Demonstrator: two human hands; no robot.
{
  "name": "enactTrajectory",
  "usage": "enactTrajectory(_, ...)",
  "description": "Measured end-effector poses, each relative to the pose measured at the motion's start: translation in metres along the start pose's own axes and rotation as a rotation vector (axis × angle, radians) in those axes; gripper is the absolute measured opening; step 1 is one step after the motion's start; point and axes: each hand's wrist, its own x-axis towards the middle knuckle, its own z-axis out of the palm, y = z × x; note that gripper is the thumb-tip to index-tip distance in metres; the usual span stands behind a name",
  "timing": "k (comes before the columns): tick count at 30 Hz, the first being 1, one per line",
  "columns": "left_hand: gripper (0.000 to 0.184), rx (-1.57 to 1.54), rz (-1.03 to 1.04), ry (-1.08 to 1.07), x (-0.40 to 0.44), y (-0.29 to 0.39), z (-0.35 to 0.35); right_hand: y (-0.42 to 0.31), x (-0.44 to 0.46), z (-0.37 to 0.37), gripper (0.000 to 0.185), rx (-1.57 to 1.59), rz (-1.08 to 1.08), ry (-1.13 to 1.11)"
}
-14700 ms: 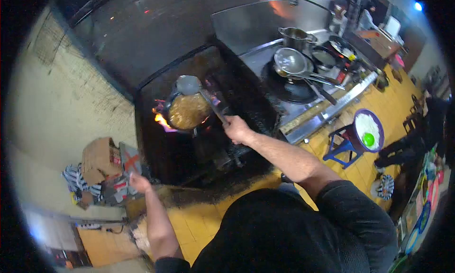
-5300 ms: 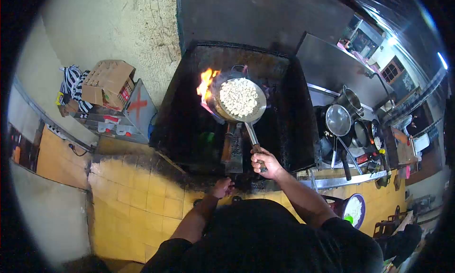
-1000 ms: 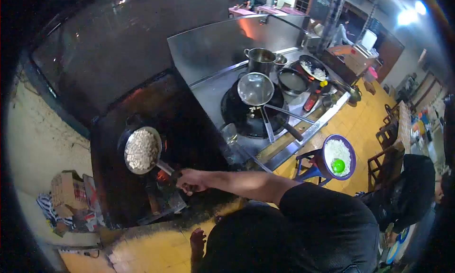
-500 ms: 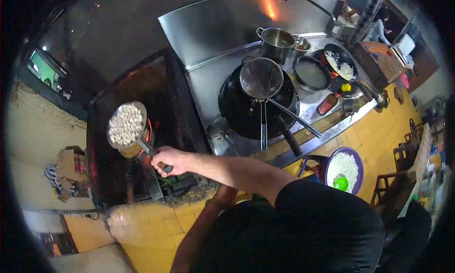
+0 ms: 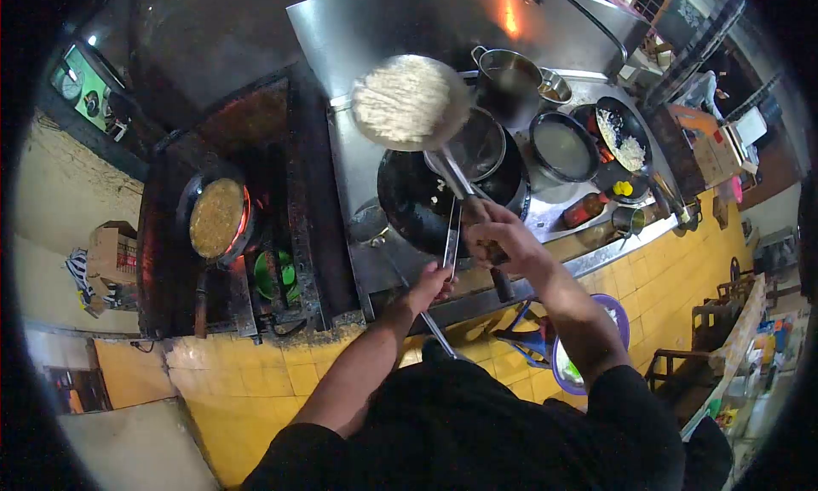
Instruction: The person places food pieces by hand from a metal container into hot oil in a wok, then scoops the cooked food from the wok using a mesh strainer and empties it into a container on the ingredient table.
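My right hand is wrapped round the handle of a round metal strainer heaped with pale, chopped pieces. The strainer is raised, slightly blurred, over the left side of a large black wok. My left hand is closed round the metal handle of a second sieve, which rests on that wok, partly hidden behind the raised strainer. At the left, a frying pan with brown bubbling liquid sits over the glowing burner, out of both hands.
Right of the wok are a steel pot, a pan of cloudy liquid, a pan with white food and a red bottle. A ladle lies left of the wok. Below stands a purple basin; a cardboard box is far left.
The filled strainer has moved right, from above the burner pan to above the wok, uncovering the brown liquid. My left hand has come up and taken hold of the sieve handle.
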Motion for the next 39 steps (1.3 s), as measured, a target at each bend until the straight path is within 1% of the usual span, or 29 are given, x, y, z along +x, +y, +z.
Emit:
enactTrajectory(2, 0.020, 0.055, 0.036, 0.023, 0.006, 0.001, 0.003, 0.002, -0.008, -0.026, 0.031, -0.015, 0.022, 0.095)
enactTrajectory(4, 0.018, 0.116, 0.063, 0.047, 0.004, -0.001, 0.006, 0.034, -0.001, -0.067, 0.027, 0.073, 0.091, 0.229)
enactTrajectory(6, 0.012, 0.173, 0.227, 0.194, -0.008, 0.003, 0.013, 0.058, 0.003, -0.097, 0.026, 0.083, 0.065, 0.235)
enactTrajectory(7, 0.008, 0.220, 0.263, 0.261, -0.017, 0.008, 0.019, 0.068, 0.006, -0.109, 0.025, 0.089, 0.040, 0.241)
enactTrajectory(10, 0.009, 0.213, 0.313, 0.270, -0.022, 0.008, 0.022, 0.089, 0.011, -0.130, 0.025, 0.081, 0.058, 0.262)
enactTrajectory(11, 0.009, 0.215, 0.312, 0.272, -0.023, 0.008, 0.019, 0.095, 0.010, -0.134, 0.025, 0.084, 0.057, 0.261)
enactTrajectory(13, 0.011, 0.090, 0.157, 0.186, -0.031, 0.016, 0.013, 0.094, 0.005, -0.132, 0.023, 0.006, 0.154, 0.283)
enactTrajectory(17, 0.013, 0.126, 0.209, 0.180, -0.029, 0.011, 0.006, 0.104, 0.012, -0.135, 0.023, -0.023, 0.142, 0.263)
enactTrajectory(19, 0.014, 0.142, 0.149, 0.164, -0.033, 0.011, 0.002, 0.111, 0.021, -0.131, 0.024, -0.187, 0.100, 0.320)
enactTrajectory(23, 0.014, 0.137, 0.147, 0.110, -0.033, 0.009, 0.001, 0.094, 0.015, -0.128, 0.027, -0.146, 0.126, 0.246)
enactTrajectory(25, 0.014, 0.048, 0.108, 0.105, -0.036, 0.010, 0.004, 0.088, 0.009, -0.118, 0.021, -0.270, 0.064, 0.300)
enactTrajectory(26, 0.014, 0.042, 0.111, 0.107, -0.037, 0.011, 0.004, 0.086, 0.009, -0.121, 0.021, -0.276, 0.065, 0.296)
enactTrajectory(28, 0.014, 0.066, 0.145, 0.032, -0.036, 0.012, 0.003, 0.084, 0.013, -0.130, 0.025, -0.351, 0.072, 0.255)
enactTrajectory(29, 0.014, 0.064, 0.150, 0.032, -0.035, 0.011, 0.003, 0.086, 0.015, -0.131, 0.025, -0.355, 0.069, 0.255)
enactTrajectory(31, 0.014, 0.052, 0.136, 0.066, -0.035, 0.011, 0.005, 0.092, 0.018, -0.132, 0.037, -0.432, 0.140, 0.287)
enactTrajectory(32, 0.014, 0.050, 0.139, 0.067, -0.036, 0.011, 0.005, 0.094, 0.020, -0.134, 0.037, -0.435, 0.138, 0.284)
enactTrajectory(34, 0.014, 0.049, 0.152, 0.080, -0.036, 0.012, 0.006, 0.091, 0.020, -0.133, 0.043, -0.855, 0.001, 0.417)
enactTrajectory(35, 0.014, 0.048, 0.157, 0.079, -0.036, 0.012, 0.007, 0.088, 0.020, -0.134, 0.043, -0.858, -0.002, 0.416)
enactTrajectory(37, 0.013, 0.022, 0.145, 0.117, -0.037, 0.012, 0.010, 0.071, 0.014, -0.126, 0.049, -0.945, 0.039, 0.393)
enactTrajectory(38, 0.013, 0.022, 0.149, 0.114, -0.038, 0.012, 0.012, 0.080, 0.017, -0.130, 0.049, -0.947, 0.037, 0.395)
enactTrajectory(39, 0.013, 0.020, 0.138, 0.134, -0.038, 0.011, 0.014, 0.094, 0.023, -0.137, 0.050, -1.050, 0.002, 0.459)
